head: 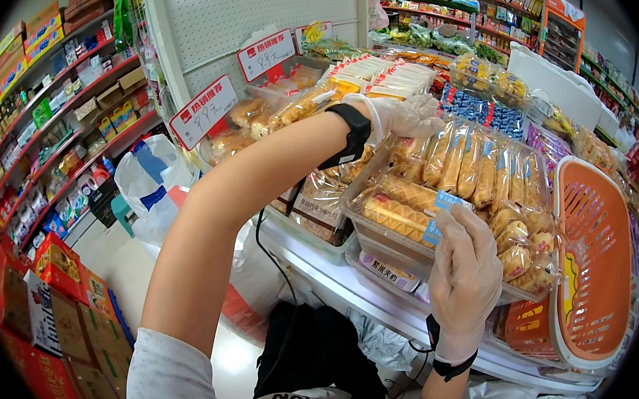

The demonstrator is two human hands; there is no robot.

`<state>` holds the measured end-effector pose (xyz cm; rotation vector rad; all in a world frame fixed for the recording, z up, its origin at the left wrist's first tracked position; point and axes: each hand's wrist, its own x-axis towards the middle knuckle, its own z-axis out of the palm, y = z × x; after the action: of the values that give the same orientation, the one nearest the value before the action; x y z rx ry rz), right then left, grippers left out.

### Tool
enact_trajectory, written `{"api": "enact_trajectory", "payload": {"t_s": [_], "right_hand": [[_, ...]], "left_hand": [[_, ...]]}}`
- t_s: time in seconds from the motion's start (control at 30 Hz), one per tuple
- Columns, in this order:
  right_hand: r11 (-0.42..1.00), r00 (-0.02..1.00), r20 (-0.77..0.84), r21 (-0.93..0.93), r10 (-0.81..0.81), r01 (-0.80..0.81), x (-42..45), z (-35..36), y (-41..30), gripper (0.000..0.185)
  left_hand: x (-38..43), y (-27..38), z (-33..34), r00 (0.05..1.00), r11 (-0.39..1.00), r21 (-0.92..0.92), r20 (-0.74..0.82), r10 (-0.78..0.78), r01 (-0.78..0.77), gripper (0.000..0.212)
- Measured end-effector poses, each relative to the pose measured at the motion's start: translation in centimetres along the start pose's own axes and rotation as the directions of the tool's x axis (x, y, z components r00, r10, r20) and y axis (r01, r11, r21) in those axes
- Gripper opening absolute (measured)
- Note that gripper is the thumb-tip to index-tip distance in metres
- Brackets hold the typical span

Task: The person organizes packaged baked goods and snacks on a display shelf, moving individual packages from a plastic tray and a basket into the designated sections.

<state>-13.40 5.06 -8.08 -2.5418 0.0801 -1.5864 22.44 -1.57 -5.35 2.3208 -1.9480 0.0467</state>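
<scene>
My left hand (410,115), in a thin clear glove, reaches over the back left of a clear plastic tray (389,241). Its fingertips are near upright wrapped pastry sticks (463,160); whether they grip anything is not clear. My right hand (467,273), gloved too, bends its fingers over the tray's front, at the blue-labelled ends of wrapped waffle-patterned pastries (397,217). Its fingertips appear to touch that wrapping, but a grip cannot be made out. Bagged twisted pastries (519,238) fill the tray's right front corner.
An orange plastic basket (596,260) stands tilted at the tray's right. Packaged bread (319,208) and price signs (205,110) are on the left. A white counter edge (325,276) runs below. A black cable (272,258) hangs before me. Stacked cartons (63,314) stand lower left.
</scene>
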Motion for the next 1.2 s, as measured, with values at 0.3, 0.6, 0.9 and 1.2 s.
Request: {"api": "enact_trajectory", "payload": {"t_s": [0.3,0.6,0.9,1.2], "right_hand": [[1.000,1.000,-0.004,0.014,0.020,-0.020,0.3,0.1,0.1,0.036],[0.999,0.999,0.026,0.006,0.042,-0.042,-0.2,-0.2,0.1,0.037],[0.995,0.994,0.035,0.004,0.102,-0.102,-0.1,0.1,-0.4,0.030],[0.992,0.992,0.014,-0.010,0.124,-0.124,-0.2,0.3,-0.5,0.029]], "left_hand": [[-4.5,3.7,0.4,0.995,0.986,-0.142,-0.061,0.085,-0.093,0.061],[-5.9,7.0,-2.8,0.997,0.986,-0.150,-0.045,0.069,-0.075,0.084],[-7.5,7.7,-3.8,0.969,0.991,-0.024,-0.214,0.120,-0.129,0.054],[-15.2,-1.7,-1.2,0.854,0.833,-0.370,-0.164,-0.494,0.411,0.040]]}}
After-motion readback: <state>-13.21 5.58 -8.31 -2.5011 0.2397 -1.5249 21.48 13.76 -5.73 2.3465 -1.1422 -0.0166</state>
